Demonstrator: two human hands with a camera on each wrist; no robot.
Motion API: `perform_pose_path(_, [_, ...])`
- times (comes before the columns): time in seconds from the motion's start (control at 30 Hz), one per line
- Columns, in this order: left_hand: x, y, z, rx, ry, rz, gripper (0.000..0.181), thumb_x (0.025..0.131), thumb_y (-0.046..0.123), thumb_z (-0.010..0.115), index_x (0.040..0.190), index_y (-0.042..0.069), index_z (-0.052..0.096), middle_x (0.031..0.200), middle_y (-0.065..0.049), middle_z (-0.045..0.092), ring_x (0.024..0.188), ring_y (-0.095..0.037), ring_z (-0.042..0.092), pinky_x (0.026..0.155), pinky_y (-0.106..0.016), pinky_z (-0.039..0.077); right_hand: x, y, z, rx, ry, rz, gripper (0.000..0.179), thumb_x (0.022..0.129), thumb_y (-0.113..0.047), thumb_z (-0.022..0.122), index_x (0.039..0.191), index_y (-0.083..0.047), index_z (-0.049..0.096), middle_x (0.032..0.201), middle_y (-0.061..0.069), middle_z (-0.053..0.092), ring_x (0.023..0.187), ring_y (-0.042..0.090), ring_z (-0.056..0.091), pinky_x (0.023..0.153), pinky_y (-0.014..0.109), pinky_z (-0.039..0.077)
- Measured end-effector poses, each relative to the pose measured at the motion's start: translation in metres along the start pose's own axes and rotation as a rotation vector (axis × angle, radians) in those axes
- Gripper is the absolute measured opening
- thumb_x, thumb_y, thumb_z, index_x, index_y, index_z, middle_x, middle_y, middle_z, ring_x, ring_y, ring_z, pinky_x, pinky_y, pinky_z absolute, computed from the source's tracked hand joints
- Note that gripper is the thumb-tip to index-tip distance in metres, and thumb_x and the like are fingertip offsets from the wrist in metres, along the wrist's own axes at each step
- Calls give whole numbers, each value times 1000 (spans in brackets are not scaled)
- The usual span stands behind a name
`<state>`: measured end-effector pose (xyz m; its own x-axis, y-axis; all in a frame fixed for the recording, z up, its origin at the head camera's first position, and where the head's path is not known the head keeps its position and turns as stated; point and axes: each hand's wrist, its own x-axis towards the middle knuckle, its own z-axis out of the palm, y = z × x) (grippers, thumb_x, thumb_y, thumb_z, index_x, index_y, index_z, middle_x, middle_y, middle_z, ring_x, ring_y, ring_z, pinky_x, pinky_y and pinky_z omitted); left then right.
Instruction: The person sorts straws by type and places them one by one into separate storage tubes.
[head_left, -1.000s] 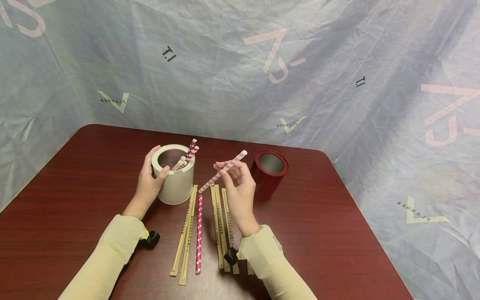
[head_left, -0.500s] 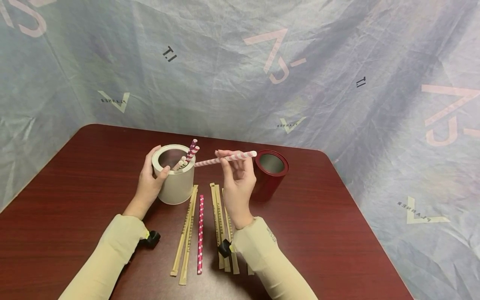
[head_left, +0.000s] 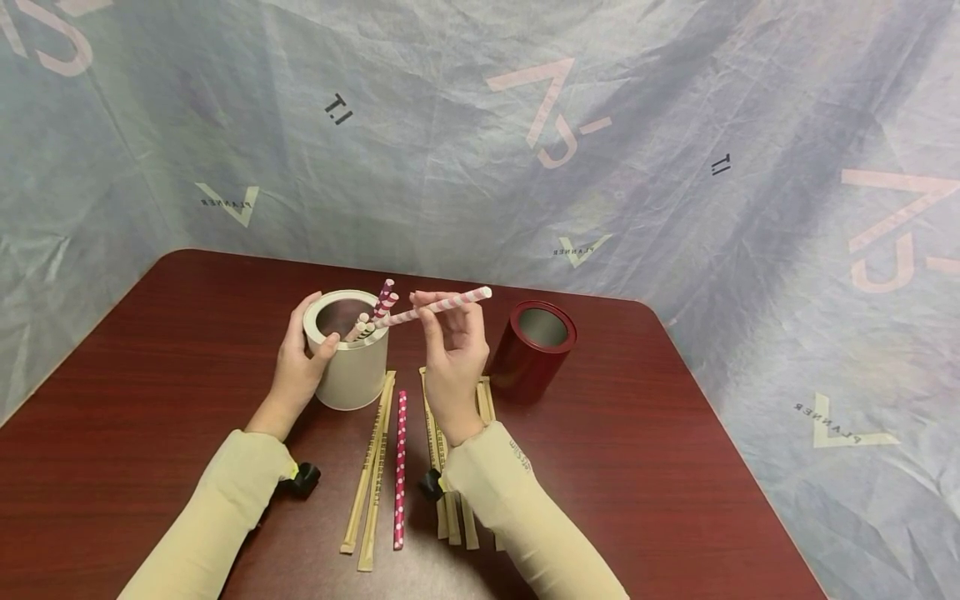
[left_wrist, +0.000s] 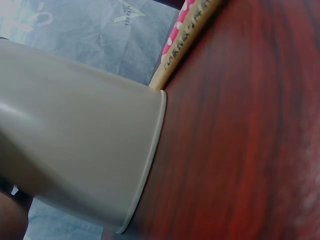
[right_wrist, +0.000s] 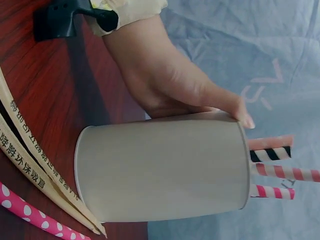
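Note:
A cream can (head_left: 348, 375) stands on the table, gripped at its side by my left hand (head_left: 295, 362), the thumb near the rim. Several paper straws (head_left: 386, 302) lean inside it, their ends above the rim. My right hand (head_left: 453, 358) pinches a pale pink-and-white striped straw (head_left: 463, 298) between thumb and fingers. That straw slants down to the left, its lower end at the can's right rim. In the right wrist view, its striped length (right_wrist: 295, 173) shows beyond the can's mouth. The can's wall (left_wrist: 85, 125) fills much of the left wrist view.
A pink polka-dot straw (head_left: 400, 475) lies on the table (head_left: 645, 467) between two groups of paper-wrapped straws, one on the left (head_left: 367, 483) and one partly hidden under my right forearm. Right of my right hand stands a dark red can (head_left: 525, 367). A grey cloth (head_left: 450, 150) hangs behind.
My right hand has moved up and left with the striped straw, which has turned flatter and reached the cream can's rim. The left hand and can have stayed put.

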<state>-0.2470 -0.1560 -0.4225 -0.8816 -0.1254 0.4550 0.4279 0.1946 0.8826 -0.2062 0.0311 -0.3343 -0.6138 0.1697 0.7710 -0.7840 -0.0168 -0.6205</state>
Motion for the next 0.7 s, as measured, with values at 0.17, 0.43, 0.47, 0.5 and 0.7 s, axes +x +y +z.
perform_pose_path(0.17, [-1, 0, 0, -1, 0, 5, 72, 82, 12, 60, 149, 8, 33, 147, -18, 42, 116, 11, 37, 99, -9, 27, -2, 7, 4, -34, -7, 49, 23, 94, -4, 59, 111, 9, 51, 106, 29, 67, 104, 36, 67, 92, 38, 54])
perform_pose_path(0.43, [-1, 0, 0, -7, -2, -12, 73, 81, 10, 60, 149, 9, 33, 148, -17, 42, 116, 10, 38, 98, -10, 28, -4, 17, 9, -93, -70, 107, 24, 94, -7, 60, 112, 7, 55, 109, 24, 69, 107, 30, 68, 94, 34, 53])
perform_pose_path(0.47, [-1, 0, 0, -7, -2, -13, 73, 81, 10, 60, 149, 9, 33, 148, -17, 42, 115, 10, 38, 98, -9, 28, -4, 18, 10, -95, -78, 113, 24, 93, -7, 60, 112, 7, 55, 110, 24, 69, 107, 30, 68, 94, 33, 53])
perform_pose_path(0.5, [-2, 1, 0, -5, -3, -14, 73, 81, 10, 60, 149, 9, 33, 148, -17, 42, 115, 10, 38, 97, -9, 28, -4, 19, 10, -99, -86, 118, 24, 93, -7, 60, 112, 7, 55, 110, 23, 69, 107, 30, 68, 94, 33, 53])
perform_pose_path(0.7, [-2, 3, 0, -8, -7, -8, 72, 82, 12, 60, 149, 8, 33, 148, -17, 42, 116, 10, 38, 98, -9, 28, -6, 24, 13, -164, -130, 133, 22, 92, -9, 62, 111, 3, 58, 110, 19, 71, 104, 27, 69, 91, 31, 54])
